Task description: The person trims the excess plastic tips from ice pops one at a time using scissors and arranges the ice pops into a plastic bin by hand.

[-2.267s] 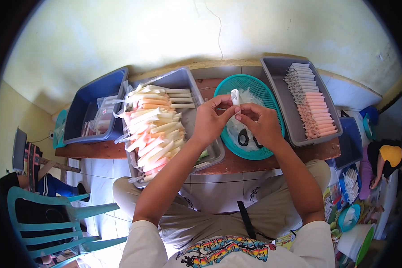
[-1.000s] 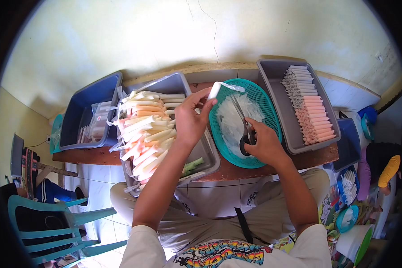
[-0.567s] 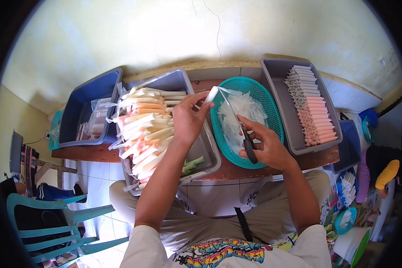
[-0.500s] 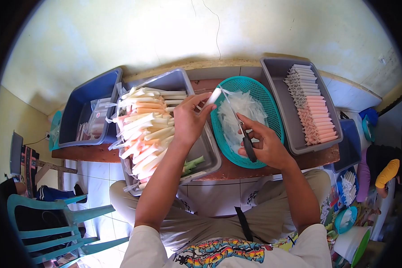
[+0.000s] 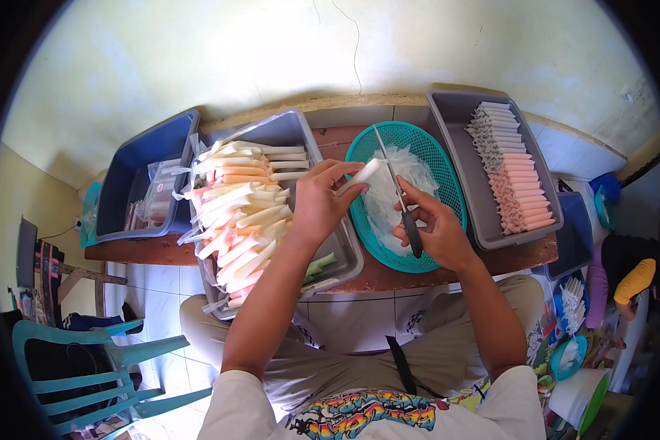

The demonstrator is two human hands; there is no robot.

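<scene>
Pinched in my left hand (image 5: 328, 194) is a white plastic-wrapped stick (image 5: 364, 172), its far end pointing up and right over a teal basket (image 5: 458, 191). My right hand (image 5: 434, 229) grips black-handled scissors (image 5: 411, 231), the blades pointing up and away beside the stick's end. From here the blades look close together; whether they touch the stick I cannot tell. Clear plastic scraps (image 5: 400, 187) lie in the basket below both hands. Left of my left hand, a grey tray (image 5: 295, 132) bears a heap of white, cream and orange wrapped sticks (image 5: 246, 213).
A grey tray (image 5: 484, 220) on the right holds neat rows of white and pink sticks (image 5: 521, 176). On the left stands a blue bin (image 5: 114, 176) with plastic packs. A teal chair (image 5: 73, 381) is at lower left. Another person's yellow sleeve (image 5: 633, 282) shows at far right.
Both hands have shifted slightly; the stick's end has moved right and down. The scissors have turned more upright, and their blades now pass beside the stick's tip.
</scene>
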